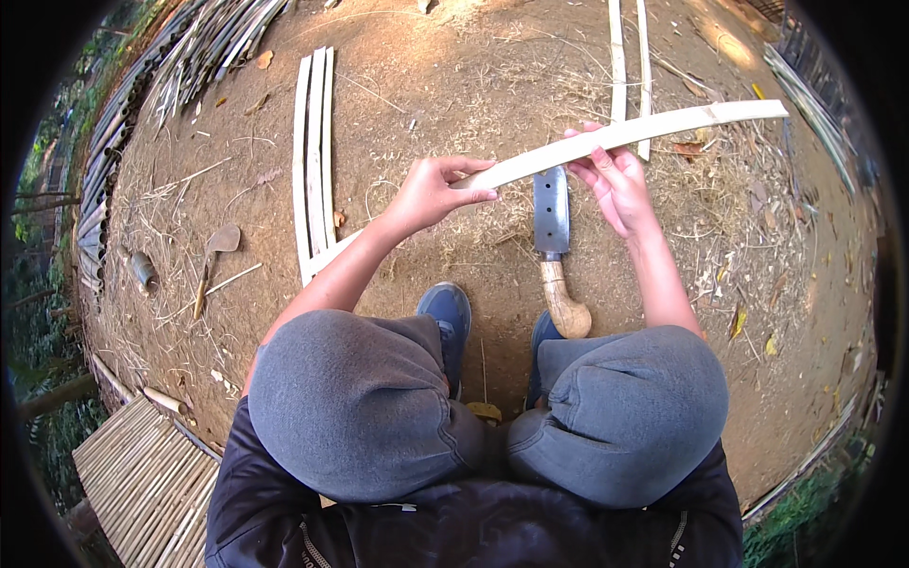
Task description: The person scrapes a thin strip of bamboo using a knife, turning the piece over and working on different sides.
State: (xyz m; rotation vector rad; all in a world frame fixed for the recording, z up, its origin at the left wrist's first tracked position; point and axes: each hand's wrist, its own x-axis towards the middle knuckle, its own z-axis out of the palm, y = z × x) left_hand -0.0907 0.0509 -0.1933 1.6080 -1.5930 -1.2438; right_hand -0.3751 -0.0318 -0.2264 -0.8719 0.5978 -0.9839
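Note:
A long pale split-bamboo strip is held up in front of me, slanting from lower left to upper right. My left hand pinches it between thumb and fingers, and part of the strip is hidden behind that hand and forearm. Farther along, my right hand grips it from beneath, thumb on the near side and fingertips showing above the far edge. Below the strip, between my hands, lies a cleaver with a dark blade with holes and a curved wooden handle; its butt is beside my right shoe.
Several pale strips lie at left, with two more at the far right. A small hand tool with a broad head and a dark bottle-like object are on the dirt. Poles are piled far left; a slatted platform stands near left.

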